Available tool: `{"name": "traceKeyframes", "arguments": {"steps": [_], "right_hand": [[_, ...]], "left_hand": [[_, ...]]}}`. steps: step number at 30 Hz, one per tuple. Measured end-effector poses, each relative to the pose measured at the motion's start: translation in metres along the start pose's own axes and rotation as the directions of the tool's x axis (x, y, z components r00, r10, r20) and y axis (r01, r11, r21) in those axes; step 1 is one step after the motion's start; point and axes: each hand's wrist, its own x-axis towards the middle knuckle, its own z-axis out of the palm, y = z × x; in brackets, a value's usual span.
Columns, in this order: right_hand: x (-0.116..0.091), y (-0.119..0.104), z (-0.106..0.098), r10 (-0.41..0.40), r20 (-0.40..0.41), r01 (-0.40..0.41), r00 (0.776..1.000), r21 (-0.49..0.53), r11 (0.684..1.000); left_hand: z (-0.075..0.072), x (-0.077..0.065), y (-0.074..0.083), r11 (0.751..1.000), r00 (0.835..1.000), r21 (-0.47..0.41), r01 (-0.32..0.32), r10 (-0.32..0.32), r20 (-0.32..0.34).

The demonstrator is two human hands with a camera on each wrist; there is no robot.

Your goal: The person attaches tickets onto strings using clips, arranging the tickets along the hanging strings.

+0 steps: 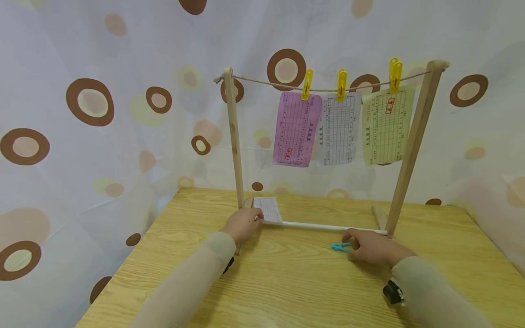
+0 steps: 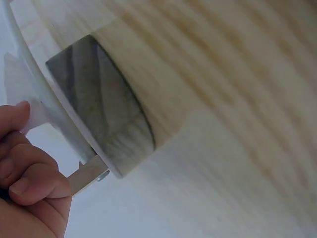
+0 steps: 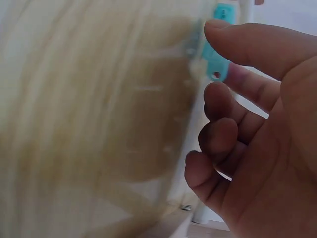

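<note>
My right hand point(image 1: 371, 247) pinches a light-blue clothespin point(image 1: 340, 247) low over the table. In the right wrist view the thumb lies on the clothespin point(image 3: 216, 62), the index finger is behind it, and the other fingers are curled. My left hand point(image 1: 243, 224) is at the foot of the rack's left post, its fingertips at the edge of a white printed paper slip point(image 1: 268, 209), with its other fingers curled. That slip shows partly behind the white bar in the left wrist view. Pink point(image 1: 297, 130), white point(image 1: 339, 130) and yellow-green point(image 1: 387, 127) slips hang above.
A wooden rack has a left post point(image 1: 235, 141), a right post point(image 1: 416, 146) and a low white bar point(image 1: 316, 226). Yellow clothespins point(image 1: 342, 85) grip the hanging slips on a twine line point(image 1: 262, 82). A patterned curtain point(image 1: 131, 150) stands behind the wooden table point(image 1: 287, 287).
</note>
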Motion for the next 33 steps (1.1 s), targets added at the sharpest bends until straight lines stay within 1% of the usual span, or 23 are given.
{"name": "traceKeyframes", "arguments": {"steps": [2,5,8,12,14,15,17,19,22,25,27,30,33], "right_hand": [[0.001,0.001,0.002,-0.002,0.003,0.002,1.0,0.005,1.0],[0.002,0.002,0.003,-0.011,0.012,0.011,1.0,0.01,1.0],[0.003,0.003,0.003,-0.021,0.028,0.021,0.999,0.012,1.0],[0.004,0.004,0.003,-0.033,0.043,0.032,0.999,0.019,0.999],[0.004,0.004,0.004,-0.049,0.047,0.048,0.998,0.021,0.999],[0.004,0.004,0.004,-0.054,0.05,0.053,0.997,0.023,0.998],[0.004,0.005,0.005,-0.06,0.057,0.059,0.997,0.028,0.998],[0.004,0.005,0.005,-0.066,0.061,0.065,0.996,0.024,0.998],[0.003,0.005,0.003,-0.053,0.069,0.051,0.996,0.027,0.998],[0.002,0.004,0.001,-0.046,0.072,0.044,0.996,0.029,0.999],[0.001,0.004,0.001,-0.044,0.077,0.041,0.996,0.035,0.999],[0.002,0.003,0.001,-0.043,0.074,0.041,0.996,0.034,0.999],[0.003,0.003,0.001,-0.035,0.072,0.033,0.997,0.035,0.999]], "left_hand": [[0.0,0.0,0.001,1.0,1.0,-0.019,-0.02,0.021,0.019],[0.001,-0.001,0.003,0.997,0.995,-0.047,-0.057,0.061,0.084],[0.002,-0.002,0.007,0.993,0.984,-0.084,-0.085,0.097,0.152],[0.003,-0.002,0.015,0.985,0.969,-0.109,-0.136,0.155,0.194],[0.004,-0.001,0.017,0.981,0.963,-0.13,-0.14,0.166,0.213],[0.005,-0.001,0.018,0.981,0.962,-0.14,-0.133,0.162,0.221],[0.007,0.0,0.018,0.982,0.965,-0.157,-0.101,0.135,0.224],[0.008,0.002,0.018,0.983,0.973,-0.173,-0.062,0.099,0.21],[0.01,0.008,0.019,0.983,0.984,-0.185,-0.004,0.037,0.174],[0.011,0.016,0.021,0.982,0.989,-0.185,0.047,-0.02,0.143],[0.012,0.022,0.022,0.984,0.992,-0.167,0.068,-0.048,0.118],[0.014,0.029,0.024,0.99,0.993,-0.108,0.091,-0.082,0.088],[0.015,0.034,0.025,0.99,0.99,-0.067,0.126,-0.121,0.078]]}}
